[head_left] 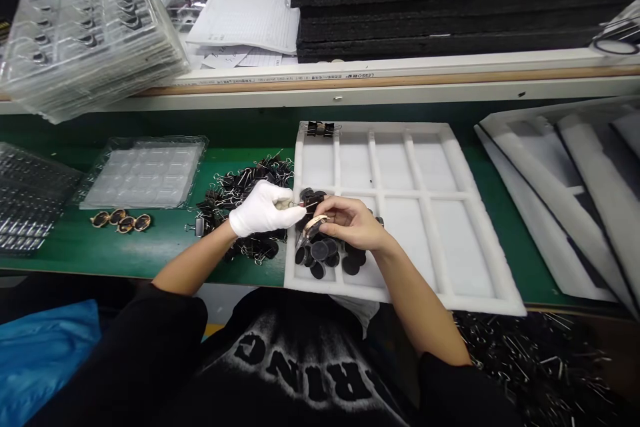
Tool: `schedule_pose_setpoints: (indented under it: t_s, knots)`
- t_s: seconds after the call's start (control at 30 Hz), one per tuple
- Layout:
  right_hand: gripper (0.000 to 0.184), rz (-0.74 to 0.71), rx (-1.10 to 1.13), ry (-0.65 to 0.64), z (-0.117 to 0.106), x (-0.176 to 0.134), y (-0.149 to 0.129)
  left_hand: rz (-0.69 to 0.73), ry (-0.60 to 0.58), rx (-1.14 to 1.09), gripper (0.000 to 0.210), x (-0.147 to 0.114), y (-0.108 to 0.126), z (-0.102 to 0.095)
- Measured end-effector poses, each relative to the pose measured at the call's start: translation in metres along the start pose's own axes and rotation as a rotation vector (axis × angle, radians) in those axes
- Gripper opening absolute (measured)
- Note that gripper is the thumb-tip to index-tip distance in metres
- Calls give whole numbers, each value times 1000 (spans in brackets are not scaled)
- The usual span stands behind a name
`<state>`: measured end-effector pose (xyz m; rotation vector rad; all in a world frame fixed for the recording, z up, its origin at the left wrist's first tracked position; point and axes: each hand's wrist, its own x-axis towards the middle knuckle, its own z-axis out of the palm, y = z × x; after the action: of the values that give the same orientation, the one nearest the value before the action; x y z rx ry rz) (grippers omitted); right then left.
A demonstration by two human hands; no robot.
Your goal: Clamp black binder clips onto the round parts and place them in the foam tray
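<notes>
My left hand (265, 209), in a white glove, pinches the wire handles of a black binder clip (311, 200). Close against it, my bare right hand (356, 221) is closed on a round gold-rimmed watch case (313, 227), its dark face tilted. The clip's jaws are partly hidden between the two hands. Beneath them, several black round discs (320, 251) lie in the near left compartments of a white foam tray (480, 240). A heap of black binder clips (227, 190) spreads over the green bench by my left wrist.
Several gold-rimmed round pieces (125, 221) lie left, before a clear plastic tray (143, 173). Stacked clear trays (95, 40), papers (245, 17) and black foam sheets (450, 7) occupy the shelf. More foam trays (575, 193) lean right. Clips (545, 360) fill the space below.
</notes>
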<state>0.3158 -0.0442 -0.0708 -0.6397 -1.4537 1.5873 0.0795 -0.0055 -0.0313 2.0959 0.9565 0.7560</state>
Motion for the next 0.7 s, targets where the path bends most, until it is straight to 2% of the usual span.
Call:
schedule_pose_setpoints:
  t_s: [0.07, 0.17, 0.23, 0.47, 0.7]
  knots:
    - [23, -9, 62, 64, 0, 1, -1, 46, 54, -15, 51, 2, 1, -3]
    - [30, 34, 174, 318, -2, 4, -3, 121, 107, 35, 50, 3, 6, -7]
    - [33, 79, 195, 433, -2, 4, -4, 162, 105, 79, 50, 3, 8, -7]
    - [39, 109, 160, 466, 1, 6, -3, 145, 94, 168, 52, 1, 7, 2]
    - [36, 108, 191, 513, 6, 6, 1, 98, 108, 187, 53, 1, 6, 9]
